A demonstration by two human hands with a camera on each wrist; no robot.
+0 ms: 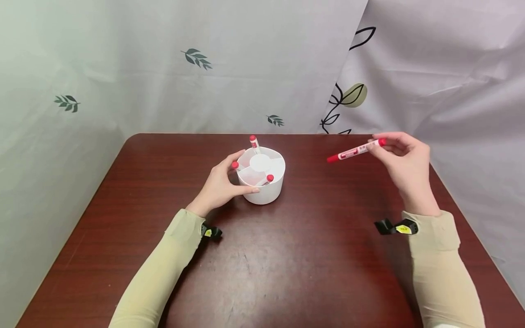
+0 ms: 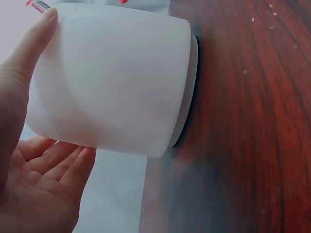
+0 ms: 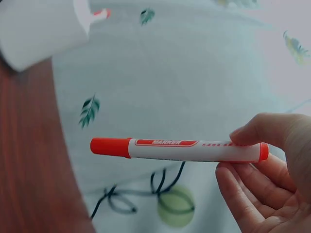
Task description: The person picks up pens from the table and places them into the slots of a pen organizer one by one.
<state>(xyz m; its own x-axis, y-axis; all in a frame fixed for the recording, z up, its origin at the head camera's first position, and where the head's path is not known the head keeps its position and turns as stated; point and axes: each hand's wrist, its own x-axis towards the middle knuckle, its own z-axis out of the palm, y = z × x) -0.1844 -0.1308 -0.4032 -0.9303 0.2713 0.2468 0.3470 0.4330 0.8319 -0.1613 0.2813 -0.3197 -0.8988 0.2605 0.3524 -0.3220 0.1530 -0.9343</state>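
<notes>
A white round pen holder [image 1: 264, 196] with inner dividers stands on the table. Three red-capped markers lean in it: a back marker [image 1: 254, 142], a left marker [image 1: 235, 166] and a front marker [image 1: 269, 178]. My left hand [image 1: 216, 184] grips the holder from the left, thumb along its near wall and fingers round the far side. Off to the right, above the table, my right hand [image 1: 411, 169] pinches a red and white marker [image 3: 180, 149] near its rear end between thumb and fingers. Its red cap points left, towards the holder.
The dark reddish-brown wooden table [image 1: 279, 273] reaches back to a pale curtain [image 1: 229, 91] with leaf prints. More pale cloth [image 1: 463, 91] hangs at the right. Both wrists carry black straps with small devices.
</notes>
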